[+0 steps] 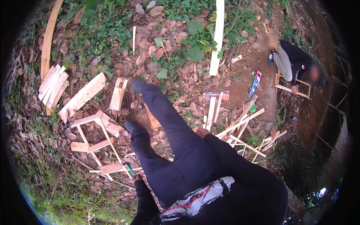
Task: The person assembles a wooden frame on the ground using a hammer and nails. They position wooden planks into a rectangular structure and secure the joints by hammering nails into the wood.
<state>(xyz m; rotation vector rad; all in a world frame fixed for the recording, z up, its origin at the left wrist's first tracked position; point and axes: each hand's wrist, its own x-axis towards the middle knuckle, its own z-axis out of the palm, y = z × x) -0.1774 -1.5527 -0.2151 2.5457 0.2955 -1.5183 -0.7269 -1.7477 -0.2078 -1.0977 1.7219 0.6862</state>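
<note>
Outdoor ground of dry leaves and green weeds, scattered wooden slats, left hand low beside a slatted wooden frame, grip unclear, right hand resting on thigh, fingers hidden, another person crouched over a small frame, blue handsaw nearby

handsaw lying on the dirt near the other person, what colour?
Blue handsaw, with a red patch at its upper end. Head view, right of centre.
</note>
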